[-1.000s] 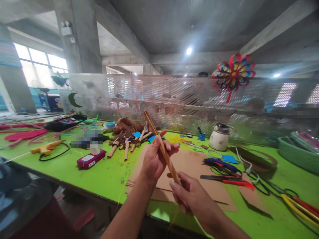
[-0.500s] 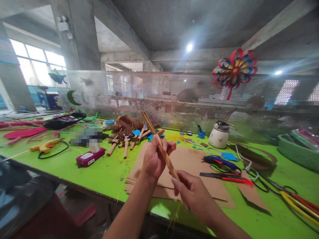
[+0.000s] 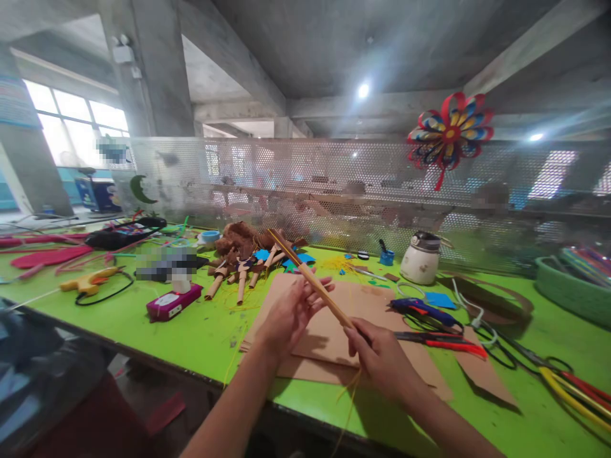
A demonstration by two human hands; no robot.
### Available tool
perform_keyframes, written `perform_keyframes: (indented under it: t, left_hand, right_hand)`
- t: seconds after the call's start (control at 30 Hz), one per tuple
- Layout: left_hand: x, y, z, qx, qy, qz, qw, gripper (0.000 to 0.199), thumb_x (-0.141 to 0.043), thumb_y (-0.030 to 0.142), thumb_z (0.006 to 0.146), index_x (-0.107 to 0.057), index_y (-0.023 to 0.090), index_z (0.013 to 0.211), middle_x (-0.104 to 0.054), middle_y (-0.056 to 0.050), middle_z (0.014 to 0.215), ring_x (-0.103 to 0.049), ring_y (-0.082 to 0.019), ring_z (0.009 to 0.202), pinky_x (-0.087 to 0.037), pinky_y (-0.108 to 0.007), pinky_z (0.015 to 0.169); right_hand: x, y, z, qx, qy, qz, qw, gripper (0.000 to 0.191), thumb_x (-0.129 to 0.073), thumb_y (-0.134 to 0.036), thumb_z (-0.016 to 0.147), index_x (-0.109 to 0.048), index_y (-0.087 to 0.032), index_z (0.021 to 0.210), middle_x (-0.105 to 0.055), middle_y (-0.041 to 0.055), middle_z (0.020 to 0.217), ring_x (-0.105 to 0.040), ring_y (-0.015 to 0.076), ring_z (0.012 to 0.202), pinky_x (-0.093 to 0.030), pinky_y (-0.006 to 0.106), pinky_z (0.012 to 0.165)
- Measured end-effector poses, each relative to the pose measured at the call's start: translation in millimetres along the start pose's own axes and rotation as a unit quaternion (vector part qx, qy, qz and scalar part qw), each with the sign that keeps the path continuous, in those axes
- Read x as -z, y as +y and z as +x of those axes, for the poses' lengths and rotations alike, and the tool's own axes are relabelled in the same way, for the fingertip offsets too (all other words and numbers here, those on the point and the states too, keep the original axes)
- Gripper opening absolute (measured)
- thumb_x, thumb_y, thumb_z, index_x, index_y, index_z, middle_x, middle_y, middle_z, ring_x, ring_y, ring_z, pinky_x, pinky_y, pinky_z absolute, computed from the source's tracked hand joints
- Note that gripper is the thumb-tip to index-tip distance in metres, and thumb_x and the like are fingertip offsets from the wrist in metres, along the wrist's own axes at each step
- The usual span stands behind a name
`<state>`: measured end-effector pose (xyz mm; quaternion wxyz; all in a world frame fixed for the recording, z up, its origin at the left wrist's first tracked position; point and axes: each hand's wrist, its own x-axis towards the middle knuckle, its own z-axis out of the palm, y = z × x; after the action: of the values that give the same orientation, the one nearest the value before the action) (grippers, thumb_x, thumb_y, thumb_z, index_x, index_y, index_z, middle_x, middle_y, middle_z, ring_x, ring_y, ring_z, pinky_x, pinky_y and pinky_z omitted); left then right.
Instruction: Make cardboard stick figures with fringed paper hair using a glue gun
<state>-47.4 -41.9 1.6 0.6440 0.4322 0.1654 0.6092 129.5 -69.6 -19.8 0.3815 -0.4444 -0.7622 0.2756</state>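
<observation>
A thin roll of brown kraft paper (image 3: 330, 301) slants over the work table, its far end up and to the left, with a yellow strand along that far part. My right hand (image 3: 378, 356) is closed round its near end. Loose yellow strands (image 3: 352, 389) hang down below that hand. Behind the roll's middle, my left hand (image 3: 286, 318) has its fingers apart; whether the fingertips touch the paper is hard to tell. Under both hands lies a stack of brown paper sheets (image 3: 329, 362).
Behind the hands are several finished paper rolls (image 3: 241, 283) and crumpled brown material (image 3: 241, 240). A blue glue gun (image 3: 424, 312) and red-handled scissors (image 3: 453, 343) lie to the right. A purple power strip (image 3: 174, 303) sits left. A perforated metal screen (image 3: 286, 184) stands behind the table.
My left hand has loosened from the paper roll, its fingers spreading and shifting down and left. My right hand has moved slightly right, still holding the near end.
</observation>
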Motion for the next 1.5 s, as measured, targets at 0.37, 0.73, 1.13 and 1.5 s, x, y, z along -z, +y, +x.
perform_keyframes:
  t: [0.37,0.73,1.13,1.5]
  left_hand:
    - [23.5,26.1,-24.6,0.027,0.117,0.196,0.973,0.032,-0.067,0.031,0.075,-0.068,0.008,0.097,-0.068,-0.016,0.096,-0.062,-0.024,0.093,-0.047,-0.035,0.082]
    - [-21.2,-6.8,-16.0,0.091,0.033,0.048,0.994,0.04,-0.057,0.03,0.084,-0.051,0.017,0.121,-0.068,-0.012,0.095,-0.063,-0.022,0.091,-0.047,-0.032,0.077]
    - [9.5,-3.2,-20.9,0.122,-0.028,0.032,0.992,0.031,-0.052,0.036,0.087,-0.064,0.01,0.1,-0.065,-0.018,0.103,-0.062,-0.02,0.085,-0.045,-0.031,0.075]
    - [-0.2,-8.5,-27.1,0.115,0.001,0.001,0.993,0.018,-0.064,0.028,0.079,-0.059,0.015,0.09,-0.066,-0.007,0.08,-0.064,-0.018,0.077,-0.046,-0.019,0.055]
  right_hand:
    - [7.5,0.6,1.0,-0.1,-0.086,0.196,0.972,0.038,-0.047,-0.05,0.085,-0.058,-0.015,0.074,-0.052,-0.0028,0.055,-0.037,0.0066,0.039,-0.024,0.022,0.041]
    - [-24.9,-18.5,-3.2,-0.134,-0.123,0.535,0.825,0.039,-0.059,-0.049,0.08,-0.059,-0.01,0.078,-0.052,-0.0041,0.053,-0.032,0.0003,0.031,-0.014,0.017,0.033]
    - [-21.9,-9.0,-2.1,-0.152,-0.155,0.535,0.816,0.038,-0.06,-0.046,0.08,-0.061,-0.011,0.094,-0.056,-0.0023,0.061,-0.036,0.0007,0.034,-0.016,0.015,0.031]
    - [-35.5,-13.1,-17.8,-0.139,-0.173,0.622,0.751,0.035,-0.051,-0.037,0.087,-0.062,-0.009,0.106,-0.061,0.0014,0.058,-0.041,0.0028,0.031,-0.023,0.014,0.031]
